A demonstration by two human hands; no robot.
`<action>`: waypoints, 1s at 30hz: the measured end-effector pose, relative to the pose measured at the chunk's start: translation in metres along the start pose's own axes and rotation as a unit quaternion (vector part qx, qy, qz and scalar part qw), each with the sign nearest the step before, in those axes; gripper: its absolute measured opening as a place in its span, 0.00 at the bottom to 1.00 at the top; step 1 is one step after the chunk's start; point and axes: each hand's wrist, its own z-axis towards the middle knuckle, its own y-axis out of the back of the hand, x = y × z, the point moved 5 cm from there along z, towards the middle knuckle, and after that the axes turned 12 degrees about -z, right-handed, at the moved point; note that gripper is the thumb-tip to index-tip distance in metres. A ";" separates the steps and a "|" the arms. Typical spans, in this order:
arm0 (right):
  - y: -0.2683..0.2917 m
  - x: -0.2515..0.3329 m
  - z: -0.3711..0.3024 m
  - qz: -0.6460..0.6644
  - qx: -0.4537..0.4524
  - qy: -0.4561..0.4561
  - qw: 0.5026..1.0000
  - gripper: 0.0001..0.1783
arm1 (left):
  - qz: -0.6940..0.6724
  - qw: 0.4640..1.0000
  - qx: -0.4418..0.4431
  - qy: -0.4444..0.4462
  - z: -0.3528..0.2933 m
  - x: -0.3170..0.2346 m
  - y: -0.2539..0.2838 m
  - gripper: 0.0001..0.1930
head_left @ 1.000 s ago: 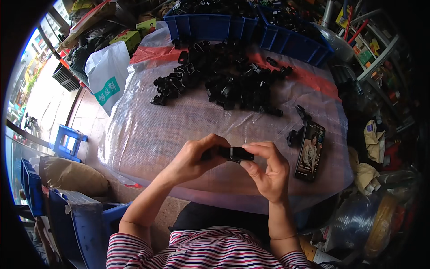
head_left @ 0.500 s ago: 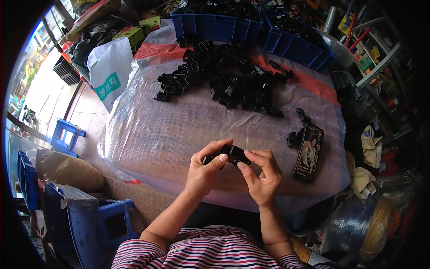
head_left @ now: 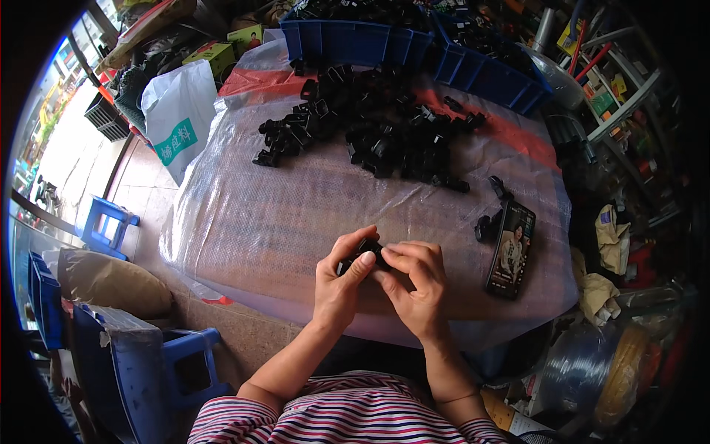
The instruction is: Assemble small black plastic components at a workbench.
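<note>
While the blue plastic stool (head_left: 111, 222) sits idle far out on the left and a white printed sack (head_left: 177, 118) leans against the table's edge, the action is all down front: the left hand (head_left: 340, 285) is wrapped around a small black plastic part (head_left: 367, 251), thumb pressed over its top, and the right hand (head_left: 414, 285) comes in from the other side, fingertips pinching the same piece. Both hands are closed on it, held just above the near edge of the plastic-wrapped table (head_left: 281, 222). This looks like the fitting step, two halves being pressed or snapped together, though the part is mostly hidden by fingers and I can't tell whether it has seated. The next move calls for a firm, even squeeze with the piece kept square between the thumbs. Further back, the heap of black parts (head_left: 377, 129) waits mid-table, well apart from the hands, with blue bins (head_left: 414, 52) beyond it. Off to the right, a smartphone (head_left: 510, 251) lies flat with its screen lit, a couple of loose black pieces (head_left: 487, 226) just beside it.
</note>
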 end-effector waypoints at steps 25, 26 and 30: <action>-0.020 0.005 0.042 0.128 0.151 0.034 0.980 0.18 | -0.350 0.890 0.000 0.292 0.003 0.004 0.014 0.25; -0.014 0.004 0.044 0.124 0.178 0.059 0.974 0.20 | -0.390 0.874 0.046 0.287 0.005 0.008 0.019 0.25; -0.017 -0.046 0.084 -0.063 0.122 0.052 0.989 0.18 | -0.348 0.913 0.040 0.211 0.014 -0.006 0.022 0.23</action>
